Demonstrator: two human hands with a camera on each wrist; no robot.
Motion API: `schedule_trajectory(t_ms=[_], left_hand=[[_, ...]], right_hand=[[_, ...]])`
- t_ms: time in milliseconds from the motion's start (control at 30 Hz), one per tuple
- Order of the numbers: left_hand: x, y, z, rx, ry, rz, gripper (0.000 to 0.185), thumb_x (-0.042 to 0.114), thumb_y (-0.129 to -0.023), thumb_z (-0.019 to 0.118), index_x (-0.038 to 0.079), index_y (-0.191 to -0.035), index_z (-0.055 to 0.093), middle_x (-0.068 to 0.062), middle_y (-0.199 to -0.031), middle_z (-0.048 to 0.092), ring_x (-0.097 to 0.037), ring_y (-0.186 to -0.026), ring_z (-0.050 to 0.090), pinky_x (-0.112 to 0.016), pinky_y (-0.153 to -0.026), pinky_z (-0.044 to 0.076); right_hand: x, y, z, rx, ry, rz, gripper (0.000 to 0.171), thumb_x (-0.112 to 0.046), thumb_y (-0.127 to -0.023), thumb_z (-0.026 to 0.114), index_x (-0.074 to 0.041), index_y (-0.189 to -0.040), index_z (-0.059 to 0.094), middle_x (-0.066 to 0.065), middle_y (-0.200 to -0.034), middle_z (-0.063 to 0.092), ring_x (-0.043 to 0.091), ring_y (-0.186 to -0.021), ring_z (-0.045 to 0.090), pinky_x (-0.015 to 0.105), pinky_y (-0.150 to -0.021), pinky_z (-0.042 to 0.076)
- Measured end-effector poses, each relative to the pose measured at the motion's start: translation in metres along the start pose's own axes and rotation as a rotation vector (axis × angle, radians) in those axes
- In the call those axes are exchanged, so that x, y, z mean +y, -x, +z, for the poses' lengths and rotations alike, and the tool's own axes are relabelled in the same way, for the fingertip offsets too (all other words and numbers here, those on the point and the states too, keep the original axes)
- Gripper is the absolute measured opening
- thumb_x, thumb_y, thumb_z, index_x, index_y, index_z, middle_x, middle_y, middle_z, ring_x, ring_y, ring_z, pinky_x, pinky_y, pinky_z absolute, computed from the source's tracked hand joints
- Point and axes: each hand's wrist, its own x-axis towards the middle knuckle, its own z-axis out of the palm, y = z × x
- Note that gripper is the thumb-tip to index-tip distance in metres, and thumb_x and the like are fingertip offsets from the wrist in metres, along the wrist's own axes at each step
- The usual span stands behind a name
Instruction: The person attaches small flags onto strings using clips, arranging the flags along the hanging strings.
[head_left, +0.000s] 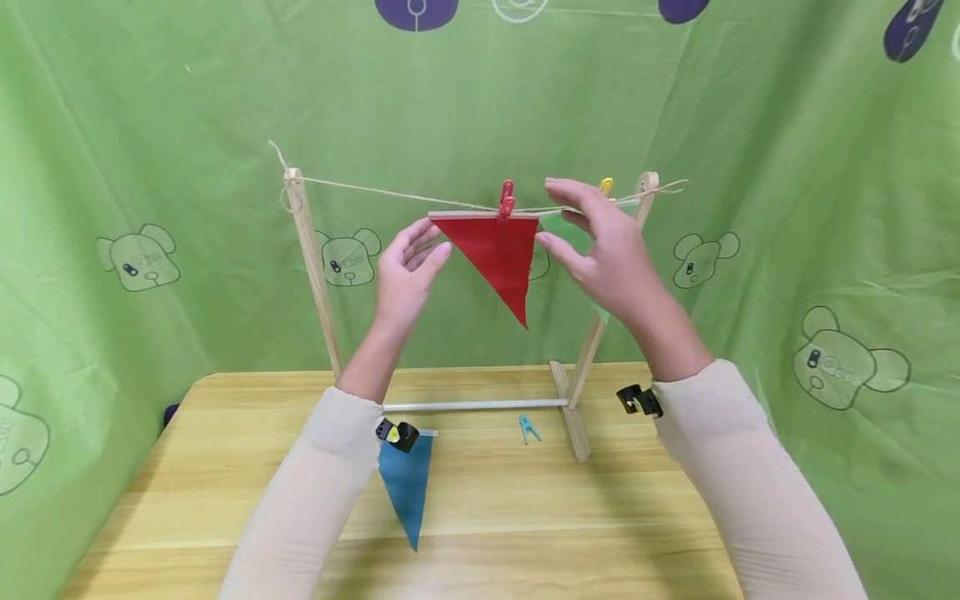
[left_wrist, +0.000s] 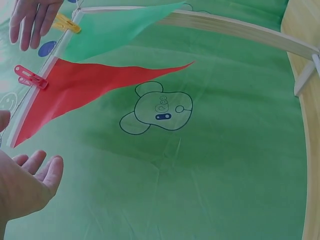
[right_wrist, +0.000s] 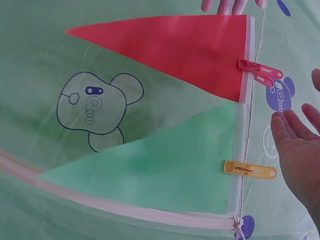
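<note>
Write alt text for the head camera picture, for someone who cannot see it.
Two open hands, the left hand and the right hand, hover on either side of a red pennant pegged by a red clothespin to a string on a small wooden rack. On the wooden table below lie a blue pennant and a teal clothespin.

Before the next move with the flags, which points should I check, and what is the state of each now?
1. Red flag pinned to the string by the red peg: ok.
2. Green flag pinned by the yellow peg: ok.
3. Both hands free: left hand and right hand are open beside the red flag, holding nothing: ok.
4. Blue flag hung: not ok, it lies on the table.
5. Spare blue peg available on the table: ok.
6. String tight enough: cannot tell.
</note>
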Motion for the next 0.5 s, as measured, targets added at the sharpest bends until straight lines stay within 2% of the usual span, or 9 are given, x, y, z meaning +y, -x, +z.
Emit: schedule_trajectory(t_ms=[367, 500], left_hand=[[-0.004, 0.022, -0.019, -0.058, -0.061, 0.014, 0.064, 0.023, -0.098, 0.070, 0.013, -0.156, 0.043, -0.003, -0.153, 0.055, -0.021, -0.138, 0.055, -0.030, -0.114, 0.046], [-0.007, 0.032, -0.028, -0.086, -0.107, 0.031, 0.068, 0.025, -0.098, 0.071, 0.014, -0.158, 0.040, -0.004, -0.157, 0.051, -0.020, -0.141, 0.052, -0.035, -0.119, 0.042]], right_hand=[[0.001, 0.035, 0.009, 0.053, -0.126, -0.014, 0.059, 0.003, -0.092, 0.074, 0.000, -0.146, 0.052, 0.004, -0.154, 0.052, 0.020, -0.141, 0.052, 0.027, -0.114, 0.045], [0.002, 0.048, 0.012, 0.061, -0.146, 0.000, 0.063, 0.004, -0.092, 0.073, -0.005, -0.149, 0.050, 0.001, -0.157, 0.049, 0.020, -0.143, 0.050, 0.028, -0.115, 0.044]])
